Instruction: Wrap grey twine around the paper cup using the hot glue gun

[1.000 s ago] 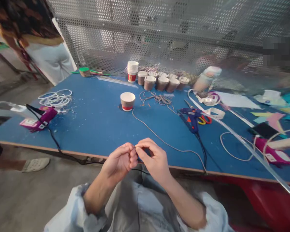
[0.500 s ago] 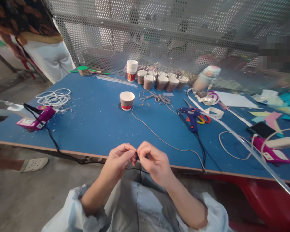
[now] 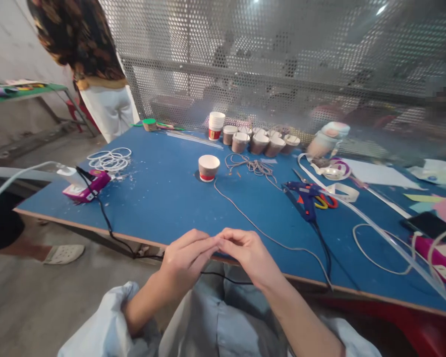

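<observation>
My left hand (image 3: 189, 254) and my right hand (image 3: 247, 252) meet at the fingertips over the table's near edge. Both are closed in a pinch, and whatever lies between the fingers, if anything, is hidden. Beyond them a paper cup (image 3: 208, 168) stands upright, its upper part wrapped in grey-brown cord and its lower band red. From the cup a thin cord (image 3: 245, 216) runs across the blue table to the near edge at the right. A tangled bundle of the same cord (image 3: 254, 166) lies behind the cup.
Several wrapped cups (image 3: 260, 141) and a stack of paper cups (image 3: 216, 124) line the back. On the right are a blue glue gun (image 3: 305, 196), scissors (image 3: 325, 201) and a clear tube (image 3: 386, 228). A purple power strip (image 3: 91, 187) and white rings (image 3: 109, 159) lie left. A person (image 3: 92, 64) stands far left.
The view has tilted up and turned left. My fingers have drawn closer together, with the left fingers now straighter and laid over the front. The cup stays where it stood.
</observation>
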